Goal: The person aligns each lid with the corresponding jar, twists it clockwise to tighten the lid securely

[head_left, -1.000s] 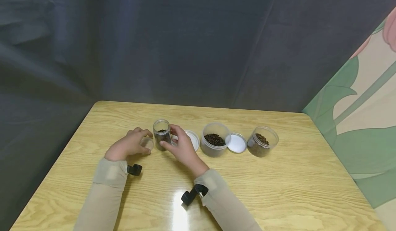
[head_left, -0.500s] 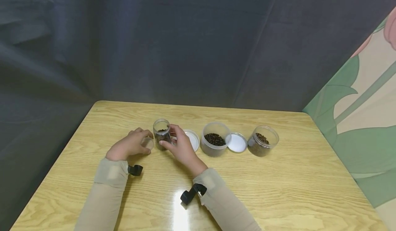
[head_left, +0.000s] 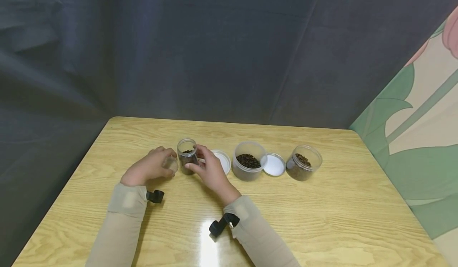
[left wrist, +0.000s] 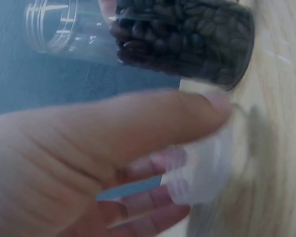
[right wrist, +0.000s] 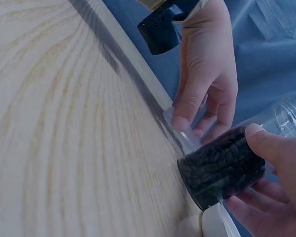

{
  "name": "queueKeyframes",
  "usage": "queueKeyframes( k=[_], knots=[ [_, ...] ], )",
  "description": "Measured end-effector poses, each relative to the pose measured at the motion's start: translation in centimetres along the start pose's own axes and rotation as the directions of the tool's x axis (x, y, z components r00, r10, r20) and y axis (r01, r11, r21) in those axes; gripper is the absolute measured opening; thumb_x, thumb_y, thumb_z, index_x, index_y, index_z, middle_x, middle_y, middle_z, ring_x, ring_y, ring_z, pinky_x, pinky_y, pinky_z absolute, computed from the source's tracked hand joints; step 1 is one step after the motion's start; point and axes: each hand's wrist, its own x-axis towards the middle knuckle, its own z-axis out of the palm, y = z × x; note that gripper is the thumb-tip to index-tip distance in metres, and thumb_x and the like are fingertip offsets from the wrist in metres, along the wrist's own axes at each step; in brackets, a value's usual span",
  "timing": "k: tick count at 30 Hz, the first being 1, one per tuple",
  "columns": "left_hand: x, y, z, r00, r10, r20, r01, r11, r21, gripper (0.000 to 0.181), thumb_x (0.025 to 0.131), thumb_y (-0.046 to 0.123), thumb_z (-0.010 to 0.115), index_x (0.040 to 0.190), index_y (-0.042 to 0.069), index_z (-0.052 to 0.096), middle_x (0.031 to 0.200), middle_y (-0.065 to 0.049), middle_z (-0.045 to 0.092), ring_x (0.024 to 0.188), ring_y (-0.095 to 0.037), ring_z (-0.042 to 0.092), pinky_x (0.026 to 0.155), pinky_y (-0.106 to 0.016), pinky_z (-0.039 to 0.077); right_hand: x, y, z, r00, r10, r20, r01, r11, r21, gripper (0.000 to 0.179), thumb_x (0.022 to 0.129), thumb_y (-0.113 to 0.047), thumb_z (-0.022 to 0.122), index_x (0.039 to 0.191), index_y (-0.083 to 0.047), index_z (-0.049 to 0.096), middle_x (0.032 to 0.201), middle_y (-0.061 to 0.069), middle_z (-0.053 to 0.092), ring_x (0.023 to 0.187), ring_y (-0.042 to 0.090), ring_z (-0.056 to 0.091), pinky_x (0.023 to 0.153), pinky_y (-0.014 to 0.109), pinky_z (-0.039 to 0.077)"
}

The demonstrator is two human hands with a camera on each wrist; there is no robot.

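Observation:
A small clear jar (head_left: 183, 162), partly filled with dark coffee beans, stands upright and uncovered on the table. My right hand (head_left: 214, 173) grips it from the right, thumb on the near side and fingers behind. Just left of the jar, my left hand (head_left: 149, 167) pinches a clear, shallow round lid (left wrist: 204, 168) between thumb and fingers, down at the tabletop. In the right wrist view the lid lies close beside the foot of the jar, and the left thumb partly covers it.
Behind the right hand lies a white lid (head_left: 224, 161). Farther right stand a wide tub (head_left: 245, 174) of dark beans, a silver-rimmed lid (head_left: 274, 165) and another jar (head_left: 299, 173) of lighter brown beans. A dark curtain (head_left: 222, 60) hangs behind the table (head_left: 322, 219).

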Motion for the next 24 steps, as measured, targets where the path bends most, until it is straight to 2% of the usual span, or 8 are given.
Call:
queueKeyframes(
  k=[5, 11, 17, 24],
  knots=[
    [-0.11, 0.05, -0.23, 0.995, 0.038, -0.096, -0.034, 0.999, 0.038, 0.05, 0.087, 0.015, 0.08, 0.13, 0.001, 0.059, 0.127, -0.025, 0.057, 0.117, -0.049, 0.054, 0.098, -0.063, 0.046, -0.06, 0.17, -0.18, 1.0, 0.01, -0.007, -0.01, 0.999, 0.041, 0.062, 0.09, -0.016, 0.079, 0.144, -0.002, 0.051, 0.135, 0.018, 0.061, 0.125, 0.03, 0.059, 0.101, 0.031, 0.051],
    [-0.15, 0.21, -0.57, 0.984, 0.033, -0.176, -0.027, 0.999, 0.039, 0.052, 0.089, 0.016, 0.077, 0.135, 0.002, 0.057, 0.132, -0.025, 0.055, 0.123, -0.05, 0.05, 0.101, -0.065, 0.044, -0.27, 0.29, -0.46, 1.0, 0.009, -0.001, -0.009, 0.997, 0.074, 0.06, 0.089, -0.013, 0.08, 0.142, -0.002, 0.054, 0.133, 0.018, 0.062, 0.124, 0.031, 0.06, 0.098, 0.028, 0.052],
    [-0.21, 0.29, -0.96, 0.976, 0.024, -0.216, -0.02, 1.0, 0.021, 0.058, 0.089, 0.014, 0.074, 0.141, 0.0, 0.052, 0.137, -0.026, 0.051, 0.128, -0.051, 0.044, 0.104, -0.066, 0.04, -0.54, 0.55, -0.58, 1.0, -0.013, -0.005, 0.013, 0.997, 0.08, 0.059, 0.087, -0.013, 0.081, 0.14, -0.003, 0.056, 0.131, 0.018, 0.063, 0.122, 0.032, 0.061, 0.097, 0.03, 0.054],
    [-0.26, 0.23, -1.02, 0.977, 0.014, -0.214, -0.013, 1.0, 0.005, 0.057, 0.093, 0.017, 0.07, 0.145, 0.004, 0.049, 0.141, -0.025, 0.047, 0.131, -0.05, 0.041, 0.103, -0.068, 0.04, -0.92, 0.61, -0.73, 1.0, -0.015, 0.0, 0.015, 0.998, 0.067, 0.06, 0.085, -0.013, 0.083, 0.138, -0.002, 0.058, 0.129, 0.015, 0.065, 0.119, 0.028, 0.063, 0.095, 0.029, 0.055]
  ],
)
